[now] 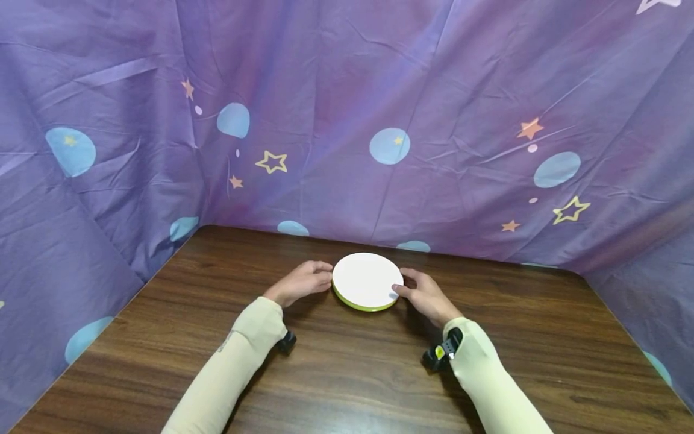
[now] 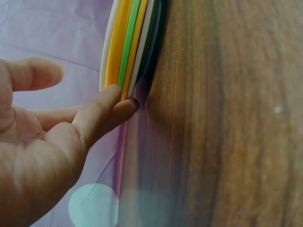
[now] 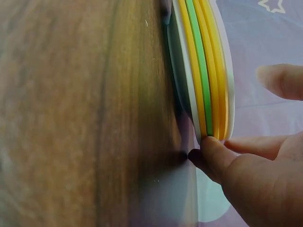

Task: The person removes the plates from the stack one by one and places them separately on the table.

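Evenly matched, the two hands reach forward to opposite sides of one stack of plates (image 1: 366, 279), which sits between them. The left hand (image 1: 300, 283) is loosely spread: its fingertips touch the rims at their side, while its thumb stands off, gripping nothing. The right hand (image 1: 428, 298) mirrors it, fingers against the other side and thumb clear of the edge in the wrist view, though from the head it overlaps the white top. Neither is wrapped round the stack; the contact looks light, and how hard they press I cannot tell. Touching at facing points probably keeps the layers lined up and stops them sliding to either side. Low fingertips, close to the bench (image 1: 347, 367), would suit the lower rims, which flare out above a narrower underside.

Between the hands, the rims show white, yellow-orange and green bands, set closely one on another; the exact count is hard to make out. Behind the hands come pale sleeves (image 1: 233, 361), with a small black device (image 1: 441, 351) at each wrist. Beyond the hands, past the bench's far edge, hangs a purple cloth (image 1: 336, 108) printed with stars and blue discs.
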Motion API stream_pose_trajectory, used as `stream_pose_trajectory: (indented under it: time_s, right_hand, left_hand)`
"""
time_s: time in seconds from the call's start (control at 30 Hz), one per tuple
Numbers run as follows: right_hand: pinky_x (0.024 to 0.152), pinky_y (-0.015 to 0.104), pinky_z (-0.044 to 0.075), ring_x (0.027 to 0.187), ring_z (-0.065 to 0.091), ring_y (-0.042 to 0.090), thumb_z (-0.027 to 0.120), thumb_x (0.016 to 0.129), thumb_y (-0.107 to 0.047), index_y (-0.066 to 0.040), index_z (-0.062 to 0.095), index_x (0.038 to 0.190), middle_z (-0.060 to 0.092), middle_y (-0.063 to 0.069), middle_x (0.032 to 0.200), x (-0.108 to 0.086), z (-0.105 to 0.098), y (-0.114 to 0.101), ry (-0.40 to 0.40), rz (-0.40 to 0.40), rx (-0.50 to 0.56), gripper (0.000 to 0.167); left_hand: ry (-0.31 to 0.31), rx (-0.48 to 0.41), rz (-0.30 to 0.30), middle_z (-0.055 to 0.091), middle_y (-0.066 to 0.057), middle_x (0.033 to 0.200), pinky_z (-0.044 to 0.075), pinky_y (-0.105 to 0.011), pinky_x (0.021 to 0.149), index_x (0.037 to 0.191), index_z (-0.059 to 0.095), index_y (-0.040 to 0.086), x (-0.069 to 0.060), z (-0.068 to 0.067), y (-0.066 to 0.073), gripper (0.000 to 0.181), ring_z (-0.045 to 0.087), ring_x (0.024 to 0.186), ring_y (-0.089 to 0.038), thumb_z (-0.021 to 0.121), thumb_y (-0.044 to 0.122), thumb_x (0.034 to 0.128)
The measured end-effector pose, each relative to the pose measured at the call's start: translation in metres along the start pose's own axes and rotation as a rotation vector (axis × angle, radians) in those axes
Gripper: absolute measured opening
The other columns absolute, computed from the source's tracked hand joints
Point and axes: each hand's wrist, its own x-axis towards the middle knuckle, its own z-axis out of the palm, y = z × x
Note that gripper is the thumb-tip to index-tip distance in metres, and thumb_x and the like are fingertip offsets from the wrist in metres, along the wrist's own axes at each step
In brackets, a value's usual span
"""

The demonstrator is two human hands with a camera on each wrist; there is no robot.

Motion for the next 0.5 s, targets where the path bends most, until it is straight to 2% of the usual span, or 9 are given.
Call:
stream_pose_trajectory:
  time_s: [0.37,0.5]
  right_hand:
    - [0.116,0.051,0.041,0.135,0.05,0.044,0.061,0.097,-0.014,0.011,0.045,0.143,0.052,0.031,0.144,0.001,0.0027,0.0009,0.018,-0.02,0.002,0.055]
    - [0.117,0.052,0.039,0.137,0.048,0.045,0.062,0.096,-0.015,0.01,0.047,0.142,0.05,0.031,0.146,0.0013,0.0032,0.0016,0.014,-0.025,-0.019,0.055]
  left_hand:
    - [0.036,0.01,0.0,0.046,-0.038,0.143,0.044,-0.044,0.115,0.145,0.031,-0.018,0.0021,0.0015,-0.0029,0.052,0.049,0.136,-0.044,0.043,0.001,0.0988]
    - [0.056,0.031,-0.005,0.051,-0.035,0.139,0.046,-0.044,0.113,0.149,0.033,-0.012,0.0016,0.0016,-0.0034,0.054,0.056,0.128,-0.037,0.046,0.001,0.098]
